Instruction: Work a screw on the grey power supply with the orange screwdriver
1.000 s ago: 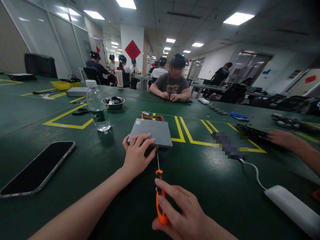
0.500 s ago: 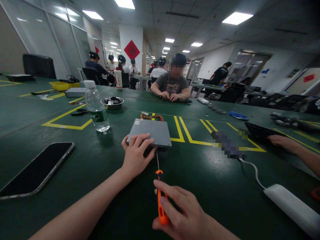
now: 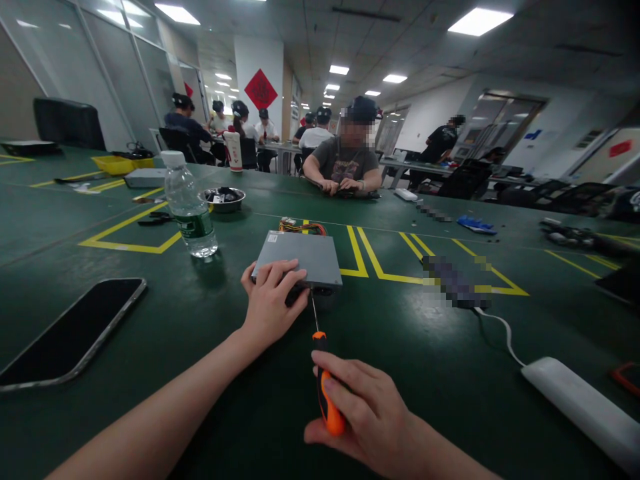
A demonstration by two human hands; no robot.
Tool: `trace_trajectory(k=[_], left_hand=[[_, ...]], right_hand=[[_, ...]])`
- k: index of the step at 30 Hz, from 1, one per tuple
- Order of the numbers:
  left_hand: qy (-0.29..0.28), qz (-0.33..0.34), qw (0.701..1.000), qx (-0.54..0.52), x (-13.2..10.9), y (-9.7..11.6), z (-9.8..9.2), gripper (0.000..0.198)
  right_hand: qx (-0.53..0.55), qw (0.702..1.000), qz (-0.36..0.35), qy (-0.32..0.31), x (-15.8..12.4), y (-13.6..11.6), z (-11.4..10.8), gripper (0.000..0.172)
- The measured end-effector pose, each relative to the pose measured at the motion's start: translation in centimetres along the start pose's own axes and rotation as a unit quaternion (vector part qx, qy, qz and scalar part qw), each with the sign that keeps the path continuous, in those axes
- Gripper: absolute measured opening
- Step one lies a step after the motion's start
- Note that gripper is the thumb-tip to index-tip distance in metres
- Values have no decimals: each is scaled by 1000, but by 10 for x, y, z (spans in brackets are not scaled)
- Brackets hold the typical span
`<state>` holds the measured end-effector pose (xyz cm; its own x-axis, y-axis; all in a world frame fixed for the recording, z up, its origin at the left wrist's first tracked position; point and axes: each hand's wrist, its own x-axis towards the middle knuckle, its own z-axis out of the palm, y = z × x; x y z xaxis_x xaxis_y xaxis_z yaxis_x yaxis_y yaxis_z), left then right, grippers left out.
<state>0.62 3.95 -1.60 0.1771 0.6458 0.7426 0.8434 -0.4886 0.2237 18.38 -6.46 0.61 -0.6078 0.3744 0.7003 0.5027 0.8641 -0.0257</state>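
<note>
A grey metal box [image 3: 305,253] with a white label lies flat on the green table [image 3: 240,433], a bundle of coloured wires [image 3: 305,228] behind it. My left hand [image 3: 273,297] grips its near left corner, fingers on top and thumb at the front side. In my right hand [image 3: 360,400] is an orange and black screwdriver [image 3: 330,407], held between thumb and fingers. Its thin shaft points away from me, and the tip meets the front side of the box, just right of my left thumb. The exact spot at the tip is too small to make out.
Left of the box stand a water bottle [image 3: 193,213] and a metal bowl [image 3: 225,199]; a phone [image 3: 75,330] lies nearer. A white power strip [image 3: 575,407] with a cable is on the right. A person [image 3: 345,157] sits opposite.
The whole view has shifted slightly. The screwdriver handle has turned in my right hand. At the right, another person's hand and the dark object it touched have moved away to the right.
</note>
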Motion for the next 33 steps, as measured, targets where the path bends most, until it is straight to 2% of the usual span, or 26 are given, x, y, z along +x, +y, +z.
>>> trace_trajectory(k=[3, 5, 8, 10, 13, 15, 18, 24, 27, 30, 33], left_hand=[[-3, 0, 1000, -1, 1, -1, 0, 21], [-4, 1, 1000, -3, 1, -1, 0, 21], [-2, 4, 1000, 0, 1, 0, 0, 21], [1, 4, 1000, 2, 1, 0, 0, 21], [-1, 5, 1000, 1, 1, 1, 0, 21], [-5, 5, 1000, -2, 1, 0, 0, 22], [-9, 3, 1000, -1, 1, 0, 0, 22], [-8, 3, 1000, -5, 2, 0, -2, 21], [-9, 1, 1000, -5, 2, 1, -3, 21], [-11, 0, 1000, -3, 2, 0, -3, 21], [-9, 2, 1000, -1, 1, 0, -2, 21]], right_hand=[[7, 999, 6, -39, 1, -2, -3, 36], [-7, 998, -6, -62, 3, -4, -5, 28], [-30, 999, -26, -34, 5, -3, -4, 20], [-30, 999, -19, -14, 3, -2, -3, 21], [-13, 1000, 14, -25, 1, -1, -4, 33], [-2, 999, 11, -46, 2, -2, -5, 36], [-15, 998, -14, -60, 6, -4, -6, 30], [-7, 1000, 5, -12, 1, -1, -4, 28], [16, 999, 13, -34, -1, -1, -4, 36], [4, 998, -13, -64, 3, -2, -5, 30], [-16, 999, -34, -30, 6, -2, -5, 25]])
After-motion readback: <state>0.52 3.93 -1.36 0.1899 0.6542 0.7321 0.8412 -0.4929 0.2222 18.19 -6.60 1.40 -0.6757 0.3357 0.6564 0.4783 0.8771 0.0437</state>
